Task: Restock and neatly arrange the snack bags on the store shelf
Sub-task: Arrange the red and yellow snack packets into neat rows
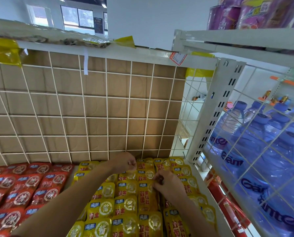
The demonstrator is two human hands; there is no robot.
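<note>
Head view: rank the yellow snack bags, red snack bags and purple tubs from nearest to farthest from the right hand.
1. Yellow snack bags: directly under the right hand, which pinches one.
2. Red snack bags: same shelf, off to the left.
3. Purple tubs: top shelf, up and right.

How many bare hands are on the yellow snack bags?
2. The left hand pinches the back row of yellow foil snack bags, by the white wire grid; the right hand pinches one nearer.
</note>
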